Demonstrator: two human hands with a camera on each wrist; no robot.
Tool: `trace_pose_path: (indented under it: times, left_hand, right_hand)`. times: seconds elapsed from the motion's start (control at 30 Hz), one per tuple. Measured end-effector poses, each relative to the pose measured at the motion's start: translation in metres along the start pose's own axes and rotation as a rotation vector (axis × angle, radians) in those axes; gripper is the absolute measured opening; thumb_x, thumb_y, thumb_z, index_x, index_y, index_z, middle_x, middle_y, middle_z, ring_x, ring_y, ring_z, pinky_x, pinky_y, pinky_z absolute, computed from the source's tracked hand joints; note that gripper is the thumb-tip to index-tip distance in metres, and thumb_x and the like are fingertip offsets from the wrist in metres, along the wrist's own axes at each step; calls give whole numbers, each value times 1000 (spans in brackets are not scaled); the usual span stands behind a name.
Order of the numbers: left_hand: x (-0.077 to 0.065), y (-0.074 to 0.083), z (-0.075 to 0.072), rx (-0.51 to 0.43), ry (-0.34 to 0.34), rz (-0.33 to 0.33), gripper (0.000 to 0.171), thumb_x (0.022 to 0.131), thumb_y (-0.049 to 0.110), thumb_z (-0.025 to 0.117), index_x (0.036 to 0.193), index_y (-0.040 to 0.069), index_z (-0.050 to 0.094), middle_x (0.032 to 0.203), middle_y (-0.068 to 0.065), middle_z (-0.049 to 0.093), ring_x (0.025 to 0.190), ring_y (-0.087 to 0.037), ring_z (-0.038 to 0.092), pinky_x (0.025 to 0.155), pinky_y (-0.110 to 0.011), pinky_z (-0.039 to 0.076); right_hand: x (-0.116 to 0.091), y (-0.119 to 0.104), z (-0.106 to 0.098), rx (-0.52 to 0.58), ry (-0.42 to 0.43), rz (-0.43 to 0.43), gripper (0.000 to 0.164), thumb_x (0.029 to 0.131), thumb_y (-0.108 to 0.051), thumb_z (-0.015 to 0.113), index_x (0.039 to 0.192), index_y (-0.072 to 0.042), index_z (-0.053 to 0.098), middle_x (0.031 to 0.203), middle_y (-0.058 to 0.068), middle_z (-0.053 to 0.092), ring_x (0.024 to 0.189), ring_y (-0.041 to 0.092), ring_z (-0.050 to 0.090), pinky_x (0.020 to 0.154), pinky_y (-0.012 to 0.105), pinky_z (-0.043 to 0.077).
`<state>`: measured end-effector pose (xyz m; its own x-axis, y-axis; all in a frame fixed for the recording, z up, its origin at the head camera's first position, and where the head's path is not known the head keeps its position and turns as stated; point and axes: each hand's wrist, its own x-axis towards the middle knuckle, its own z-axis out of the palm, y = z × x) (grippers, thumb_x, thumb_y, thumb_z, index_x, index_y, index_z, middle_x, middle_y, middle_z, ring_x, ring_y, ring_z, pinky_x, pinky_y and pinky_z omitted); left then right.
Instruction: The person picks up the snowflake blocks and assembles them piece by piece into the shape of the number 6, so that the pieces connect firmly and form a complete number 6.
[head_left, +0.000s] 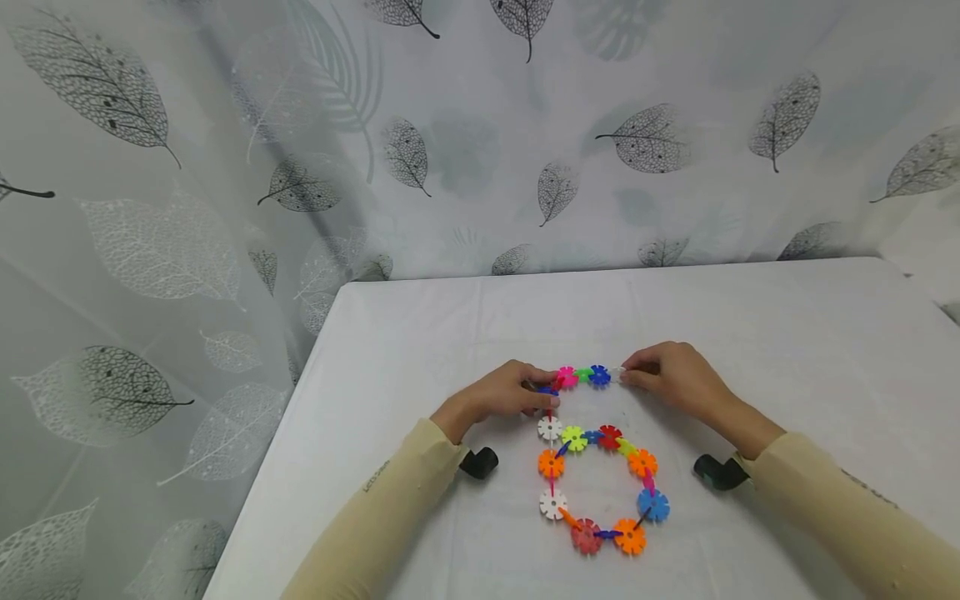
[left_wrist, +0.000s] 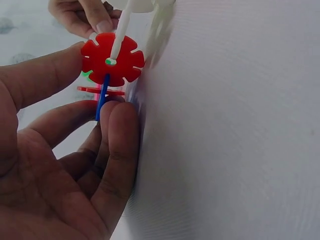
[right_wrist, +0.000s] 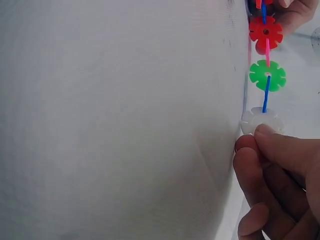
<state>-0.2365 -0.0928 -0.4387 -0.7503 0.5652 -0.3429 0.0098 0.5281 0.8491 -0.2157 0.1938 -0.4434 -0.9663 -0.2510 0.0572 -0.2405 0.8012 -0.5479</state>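
Slotted plastic snowflake discs in several colours are joined into a figure on the table. At its upper left corner my left hand [head_left: 517, 387] grips the chain, thumb at the edge of a red disc [left_wrist: 127, 67] and fingers bent around a blue disc [left_wrist: 102, 100] seen edge-on. The top row runs right from there through pink, green and dark blue discs [head_left: 599, 376]. My right hand [head_left: 678, 379] pinches the translucent white disc [right_wrist: 263, 116] at the row's right end between thumb and forefinger. Beneath, a lower row of discs closes into a loop [head_left: 587, 537].
A white cloth covers the table [head_left: 420, 325]. Leaf-printed curtain [head_left: 465, 150] hangs behind and to the left of it. Black camera mounts [head_left: 480, 463] stick out at both wrists, close to the table top.
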Motion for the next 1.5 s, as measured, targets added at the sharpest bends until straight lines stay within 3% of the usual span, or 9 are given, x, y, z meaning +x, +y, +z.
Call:
trace_pose_path:
  times: [0.2,0.5,0.73,0.9,1.07,1.3,1.5]
  left_hand:
    - [1,1,-1,20,-8,2,50,94,23,75,140,8,61,94,-1,69,72,-15,57,63,-25,42]
    - [1,-4,0,-24,36,4,51,92,28,77,139,13,64,99,2,71,77,-19,65,70,-27,48]
    - [3,0,8,-19,186,5,43,94,33,75,131,13,70,106,4,71,64,-17,60,61,-28,54]
    - [5,4,13,32,258,-12,34,94,29,75,125,14,74,106,2,72,54,-14,52,51,-24,47]
    - [8,6,15,41,267,-22,30,94,28,75,122,17,76,103,3,73,51,-13,49,48,-23,43]
    - [10,8,14,45,246,-45,28,93,26,76,119,15,77,86,4,72,50,-13,47,48,-22,40]
    - [13,6,12,18,246,-43,26,92,24,77,116,13,78,91,3,73,53,-14,50,51,-23,44]
  right_hand:
    - [1,0,1,15,5,-23,17,91,-15,77,103,-3,78,94,6,75,89,26,65,85,50,56]
    - [0,0,4,0,16,-17,18,91,-15,77,105,-4,78,97,7,74,94,29,66,88,51,55]
    - [-2,0,4,-22,27,-23,14,91,-17,78,102,-9,77,91,2,72,89,25,65,84,48,56]
    - [-2,-1,3,-25,21,-43,14,91,-17,77,103,-9,77,93,1,73,91,26,66,87,50,55]
    - [-2,0,0,-24,11,-80,11,92,-14,77,101,-9,77,91,0,73,89,24,66,86,50,55]
    - [-1,2,0,-45,14,-110,8,91,-11,76,99,-8,77,90,0,73,87,24,66,85,50,55]
    - [1,1,1,-61,15,-135,7,91,-9,75,98,-8,77,90,1,74,85,23,66,84,50,56]
